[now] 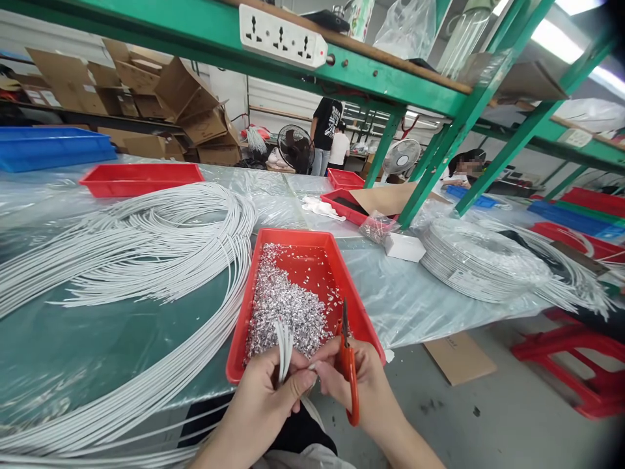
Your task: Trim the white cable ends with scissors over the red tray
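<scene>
My left hand (pixel 266 397) is closed around a small bundle of white cable ends (pixel 283 345) that stick up over the near edge of a red tray (pixel 359 306). My right hand (pixel 364 384) grips orange snips (pixel 348 365), blades pointing up beside the cable ends, and its fingertips touch my left thumb. The tray holds a heap of silvery foil scraps (pixel 286 303). A big loose coil of white cables (pixel 146 260) lies to the left on the plastic-covered table and trails down toward my lap.
A second white cable coil (pixel 481 260) lies right, near a small white box (pixel 403 246). Further red trays (pixel 141 177) and a blue bin (pixel 49 146) sit behind. A green shelf frame (pixel 439 156) with a power strip (pixel 283 36) hangs overhead. Other people stand or sit far back.
</scene>
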`<action>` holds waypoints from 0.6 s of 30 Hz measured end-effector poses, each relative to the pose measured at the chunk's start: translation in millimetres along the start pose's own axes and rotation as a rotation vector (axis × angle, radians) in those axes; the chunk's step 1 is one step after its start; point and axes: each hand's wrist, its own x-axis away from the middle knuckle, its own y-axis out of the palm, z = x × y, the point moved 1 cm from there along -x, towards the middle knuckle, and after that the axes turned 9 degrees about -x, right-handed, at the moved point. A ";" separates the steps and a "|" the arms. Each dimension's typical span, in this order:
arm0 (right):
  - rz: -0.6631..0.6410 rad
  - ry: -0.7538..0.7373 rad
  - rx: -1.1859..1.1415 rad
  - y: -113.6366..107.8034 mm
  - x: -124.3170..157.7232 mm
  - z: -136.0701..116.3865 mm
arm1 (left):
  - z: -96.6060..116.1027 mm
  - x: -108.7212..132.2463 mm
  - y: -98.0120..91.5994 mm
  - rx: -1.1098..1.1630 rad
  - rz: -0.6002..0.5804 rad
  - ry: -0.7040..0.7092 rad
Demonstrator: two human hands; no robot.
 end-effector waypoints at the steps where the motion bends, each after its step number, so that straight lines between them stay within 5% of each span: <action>1: -0.015 0.007 -0.030 -0.5 -0.3 1.9 | 0.2 0.3 0.5 0.010 -0.004 0.007; 8: -0.442 0.332 -0.705 0.9 -5.3 28.3 | 1.2 -0.8 -0.1 0.349 -0.185 0.033; 11: -0.331 0.209 -0.581 1.2 -6.0 24.6 | 2.0 1.3 -1.0 0.489 -0.269 -0.033; 15: -0.106 -0.090 -0.061 -0.1 -3.3 6.7 | -1.5 5.2 -0.1 0.631 -0.271 -0.139; 18: -0.170 -0.083 -0.084 -1.0 -2.0 1.3 | -4.3 6.6 1.3 0.644 -0.265 -0.141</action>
